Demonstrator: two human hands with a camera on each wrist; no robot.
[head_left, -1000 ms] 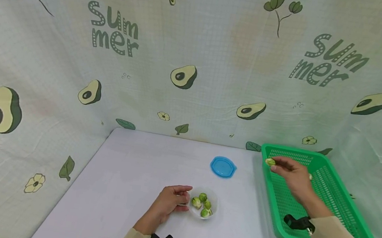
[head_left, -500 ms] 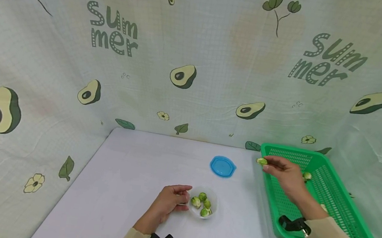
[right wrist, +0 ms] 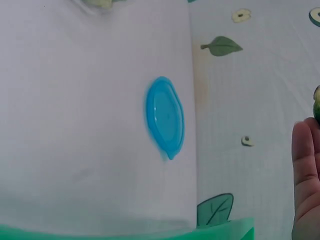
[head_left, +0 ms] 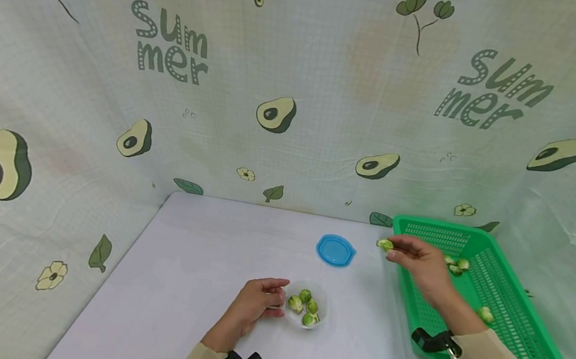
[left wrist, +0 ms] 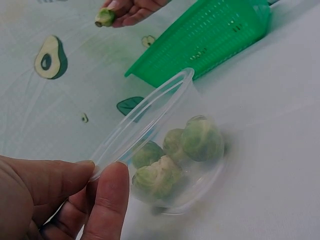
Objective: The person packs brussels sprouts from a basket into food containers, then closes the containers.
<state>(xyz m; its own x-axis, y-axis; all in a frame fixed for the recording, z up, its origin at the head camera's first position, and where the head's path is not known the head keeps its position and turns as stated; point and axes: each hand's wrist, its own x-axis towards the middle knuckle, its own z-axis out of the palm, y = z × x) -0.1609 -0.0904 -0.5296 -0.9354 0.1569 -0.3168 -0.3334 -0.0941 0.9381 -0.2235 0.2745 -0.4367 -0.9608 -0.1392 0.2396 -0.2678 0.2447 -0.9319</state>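
A Brussels sprout (head_left: 385, 244) is pinched in the fingertips of my right hand (head_left: 421, 268), held in the air by the left rim of the green plastic basket (head_left: 443, 224). My left hand (head_left: 253, 305) holds the rim of a small clear plastic bowl (left wrist: 198, 189) between thumb and finger. Several whole sprouts (left wrist: 202, 140) lie at the bottom of this bowl, visible through its wall. In the right wrist view, only part of the right hand and a sliver of its sprout show at the edge.
A blue lid (head_left: 335, 250) lies flat on the white table (head_left: 205, 247), behind the bowl. More sprouts (head_left: 485, 314) sit inside the basket, partly behind the right arm. A printed cloth (head_left: 331, 78) hangs along the back and sides.
My right hand has moved left with its sprout, from above the basket to just past its left rim. More sprouts in the basket have come into sight. The left hand stays still.
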